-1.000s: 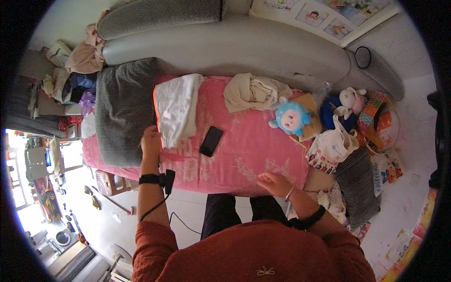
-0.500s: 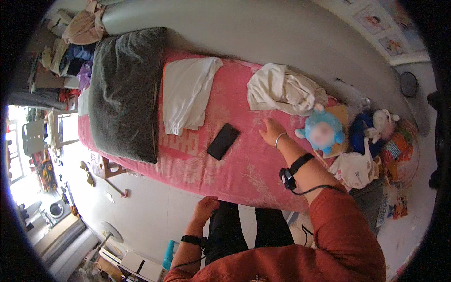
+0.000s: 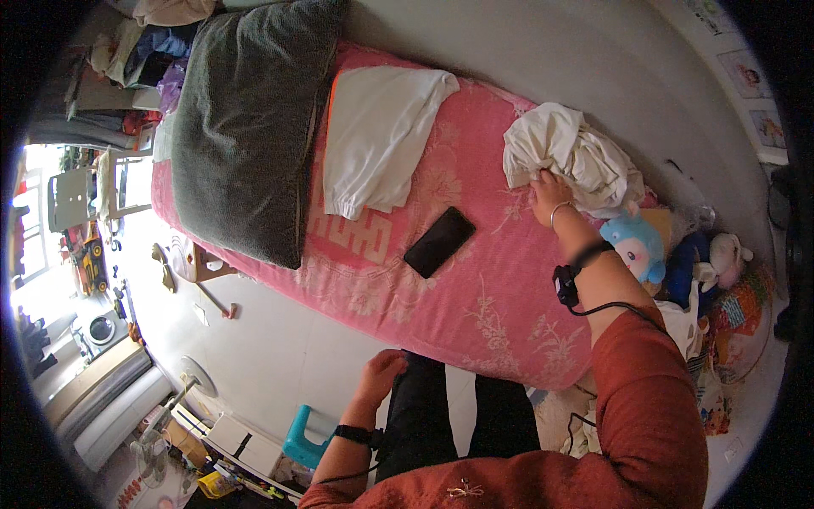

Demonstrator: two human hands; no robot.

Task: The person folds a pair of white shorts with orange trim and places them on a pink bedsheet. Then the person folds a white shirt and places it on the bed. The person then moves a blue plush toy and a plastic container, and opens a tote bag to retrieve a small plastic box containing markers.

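Note:
A crumpled cream cloth (image 3: 585, 157) lies at the bed's far right. My right hand (image 3: 551, 197) reaches it from the near side, fingers closed on its near left edge. Beside my dark-trousered thigh, my left hand (image 3: 380, 377) hangs off the bed's near edge, fingers curled together and nothing visible in them. Between the hands and the pillow, a black smartphone (image 3: 439, 242) rests on the pink bedspread (image 3: 381, 288). Farther left are folded white trousers (image 3: 381, 127) with a ribbed cuff.
A large dark grey pillow (image 3: 246, 136) covers the bed's left end. Right of my right forearm sits a blue plush toy (image 3: 636, 246), partly hidden, with bags and other plush toys beyond. A teal-handled object (image 3: 301, 441) stands on the floor near my left forearm.
My right hand has moved from above the bedspread to the cream cloth and closed on its edge. My view has shifted, while my left hand stays by my thigh.

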